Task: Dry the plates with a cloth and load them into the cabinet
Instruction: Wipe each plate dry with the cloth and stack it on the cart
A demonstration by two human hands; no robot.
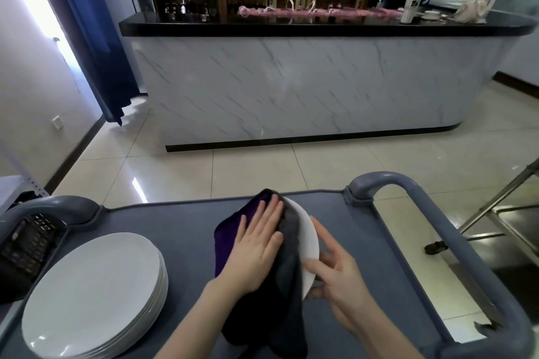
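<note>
One crate (26, 245), black and slatted, sits at the far left, partly behind the cart's left handle (58, 208). Just beside it, on the grey-blue top of the cart (180, 230), lies a stack (93, 297) of white plates, flat and several high. I cannot count them for sure. Far behind, a blue curtain (96, 38) hangs by the bright window. A marble-fronted counter (291, 81) with a black top runs across the room beyond the tiled floor, with shelves of bottles behind it. Nearer the middle of the cart is the cloth (227, 242), purple on one face and dark grey where it folds and hangs toward me. My left hand (259, 245) lies flat on it, fingers straight and close together, palm pressing the cloth against the plate (307, 242). That plate stands on edge, tilted, over the cart top and well apart from the stack. Its left face is covered by the cloth and only its white rim and a strip of that face show. My right hand (341, 280) grips it from the right — thumb on the near rim, forefinger reaching up along the back, the other fingers curled behind. Whether the plate's lower edge touches the cart I cannot tell. Further right, the cart's other handle (408, 186) arches up, and past it a metal frame (501, 201) stands on the floor.
</note>
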